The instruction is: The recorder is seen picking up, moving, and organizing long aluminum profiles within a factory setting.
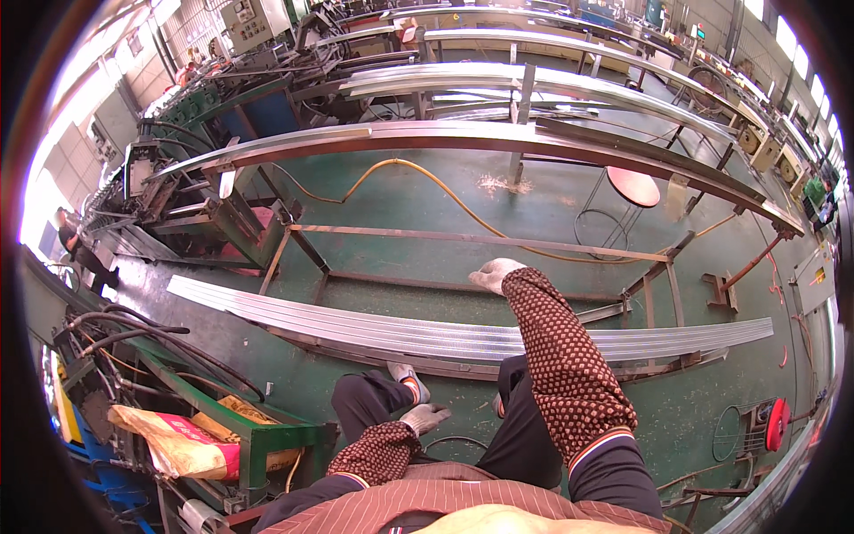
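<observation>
From my distant place, I see long, silver, ribbed metal strips [400, 332], shiny, lying side by side on a low, dark metal frame [458, 368]. The hands are apart: pale-gloved left hand [425, 418] has loose fingers; pale-gloved right hand [495, 274] appears past the strips, its grip I cannot tell. One beige-and-red sack [182, 442] carries pale printing.

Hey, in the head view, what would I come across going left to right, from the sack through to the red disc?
Sack, left hand, right hand, stool with a round reddish seat, red disc.
</observation>
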Motion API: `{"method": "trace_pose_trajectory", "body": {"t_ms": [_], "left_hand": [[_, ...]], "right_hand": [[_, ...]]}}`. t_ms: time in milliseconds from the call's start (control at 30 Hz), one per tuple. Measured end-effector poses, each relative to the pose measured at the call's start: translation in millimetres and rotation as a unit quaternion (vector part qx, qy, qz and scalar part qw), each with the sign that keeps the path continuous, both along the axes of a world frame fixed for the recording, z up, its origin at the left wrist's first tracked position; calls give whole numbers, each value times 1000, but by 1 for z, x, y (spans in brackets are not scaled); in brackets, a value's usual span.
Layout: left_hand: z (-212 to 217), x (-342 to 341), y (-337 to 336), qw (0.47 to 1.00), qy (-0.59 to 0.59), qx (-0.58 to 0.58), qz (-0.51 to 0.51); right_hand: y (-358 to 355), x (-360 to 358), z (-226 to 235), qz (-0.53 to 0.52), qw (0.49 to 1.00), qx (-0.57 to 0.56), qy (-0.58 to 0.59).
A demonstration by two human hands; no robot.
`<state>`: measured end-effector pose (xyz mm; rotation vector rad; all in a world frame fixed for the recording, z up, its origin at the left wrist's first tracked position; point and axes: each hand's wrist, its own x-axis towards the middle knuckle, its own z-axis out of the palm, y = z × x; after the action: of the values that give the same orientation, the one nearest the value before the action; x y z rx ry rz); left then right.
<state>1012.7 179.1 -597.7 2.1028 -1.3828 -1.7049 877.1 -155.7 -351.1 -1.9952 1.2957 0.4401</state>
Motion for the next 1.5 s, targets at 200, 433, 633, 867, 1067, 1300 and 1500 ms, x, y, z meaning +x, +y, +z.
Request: {"method": "trace_pose_trajectory", "body": {"t_ms": [200,433,633,867,1067,1300,1500], "left_hand": [[-3,0,1,1000,17,-9,-12],[0,0,-1,1000,-1,15,-6],[-6,-4,2,1000,2,6,-3],[1,-6,0,1000,0,18,-15],[7,-3,4,1000,-4,2,-2],[10,-5,2,1000,-2,9,3],[9,-5,3,1000,7,15,-1]], "right_hand": [[-12,-1,-29,37,997,-57,-26],[6,-3,3,5,999,-33,-5],[18,6,22,-4,999,-32,12],[5,1,4,0,999,-31,-10],[6,7,5,3,1000,-29,-9],[6,5,3,5,1000,-21,-11],[12,10,11,4,1000,-11,-4]]}}
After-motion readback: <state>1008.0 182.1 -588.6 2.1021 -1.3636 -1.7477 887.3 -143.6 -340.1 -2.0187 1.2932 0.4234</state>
